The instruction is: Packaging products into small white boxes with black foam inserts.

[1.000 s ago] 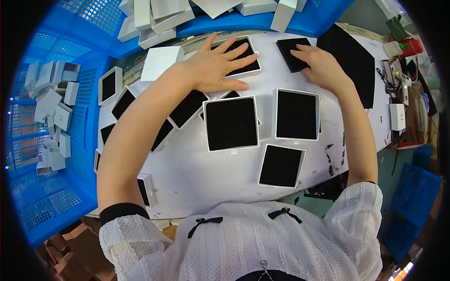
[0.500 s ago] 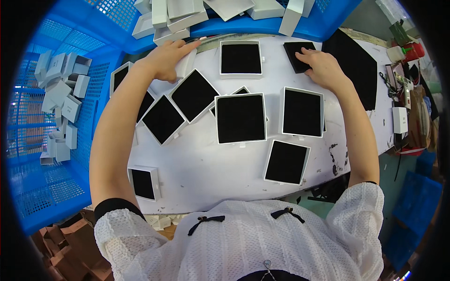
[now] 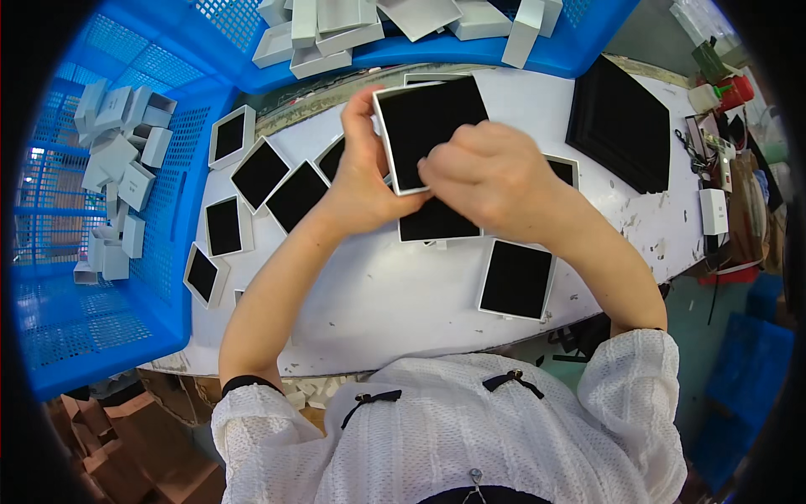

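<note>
A shallow white box tray [image 3: 400,191], with a black pad [image 3: 428,118] filling it, is raised above the table and tilted. My left hand [image 3: 363,181] grips its left side, thumb along the near edge and fingers behind. Curled against the pad's lower right part, my right hand [image 3: 491,181] has its fingers closed; the fingertips are partly hidden. Beneath both hands lies another black-lined white box [image 3: 437,225], half covered. A further black-lined box [image 3: 516,280] rests nearer to me on the right.
Several black-lined white boxes [image 3: 260,174] spread across the table's left side. Blue plastic crates [image 3: 159,277] holding white box parts stand left and at the back. A stack of black sheets [image 3: 621,126] lies at the right, with clutter beyond the table's edge.
Both hands have come to the middle: the left from the far left boxes, the right from a small black pad at the far right. A white box is now lifted, with a black pad in it.
</note>
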Demonstrator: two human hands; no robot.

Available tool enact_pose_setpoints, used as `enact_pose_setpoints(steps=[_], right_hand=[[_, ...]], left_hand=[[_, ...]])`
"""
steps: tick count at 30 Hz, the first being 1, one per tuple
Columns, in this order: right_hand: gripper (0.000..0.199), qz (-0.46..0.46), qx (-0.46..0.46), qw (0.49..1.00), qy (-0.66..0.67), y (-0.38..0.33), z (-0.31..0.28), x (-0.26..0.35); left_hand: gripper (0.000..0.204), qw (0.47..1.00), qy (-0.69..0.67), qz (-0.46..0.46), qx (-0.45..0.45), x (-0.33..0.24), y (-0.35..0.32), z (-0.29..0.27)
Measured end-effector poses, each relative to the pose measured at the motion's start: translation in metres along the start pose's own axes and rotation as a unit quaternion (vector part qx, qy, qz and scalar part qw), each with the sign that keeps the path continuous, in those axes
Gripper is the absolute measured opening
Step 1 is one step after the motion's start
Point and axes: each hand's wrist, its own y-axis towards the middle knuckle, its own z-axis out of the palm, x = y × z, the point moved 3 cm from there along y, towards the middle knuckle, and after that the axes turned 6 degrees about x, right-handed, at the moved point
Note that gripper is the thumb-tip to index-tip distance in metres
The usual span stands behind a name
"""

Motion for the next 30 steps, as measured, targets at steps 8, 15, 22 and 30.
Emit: enact_pose_setpoints(steps=[8,15,22,30], right_hand=[[0.046,0.112,0.022,0.992,0.059,-0.015,-0.018,-0.001],[0.061,0.153,0.109,0.981,0.042,-0.042,-0.020,-0.016],[0.057,0.419,0.224,0.866,-0.158,-0.177,-0.056,-0.105],[0.057,0.471,0.183,0.863,0.001,-0.208,-0.055,-0.131]], left_hand=[[0.108,0.999,-0.025,0.000,-0.024,0.005,-0.014,0.000],[0.107,0.997,-0.033,-0.004,-0.072,0.015,0.006,0.002],[0.102,0.937,0.317,-0.146,-0.007,0.032,0.032,-0.053],[0.066,0.832,0.480,-0.165,-0.226,0.077,0.141,-0.117]])
